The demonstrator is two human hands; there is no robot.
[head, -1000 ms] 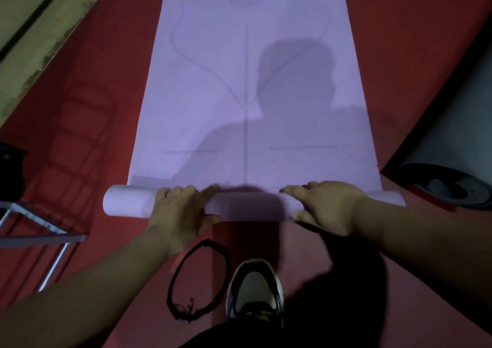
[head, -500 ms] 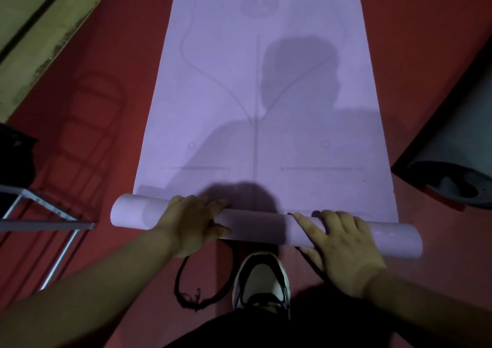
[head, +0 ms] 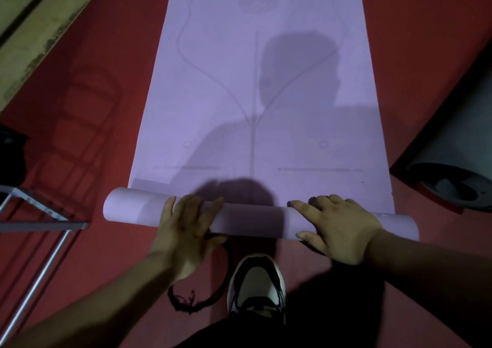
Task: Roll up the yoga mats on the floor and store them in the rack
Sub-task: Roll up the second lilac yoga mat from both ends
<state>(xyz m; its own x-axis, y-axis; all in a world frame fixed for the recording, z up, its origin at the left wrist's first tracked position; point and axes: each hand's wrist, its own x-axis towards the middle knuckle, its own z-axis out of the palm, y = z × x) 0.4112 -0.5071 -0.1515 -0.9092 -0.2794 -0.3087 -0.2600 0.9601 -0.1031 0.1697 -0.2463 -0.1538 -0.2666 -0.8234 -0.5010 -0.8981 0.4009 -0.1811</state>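
Red floor [head: 106, 108] carries a lilac yoga mat [head: 226, 95] lying mostly flat, its near end wound into a roll [head: 253, 218] on which the left hand [head: 186, 230] and right hand [head: 338, 228] both press with straight, spread fingers, just beyond a shoe [head: 257, 283].

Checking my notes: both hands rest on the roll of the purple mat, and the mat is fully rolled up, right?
Not fully. The head view shows the left hand and right hand resting on the roll, but most of the purple mat lies flat on the red floor.
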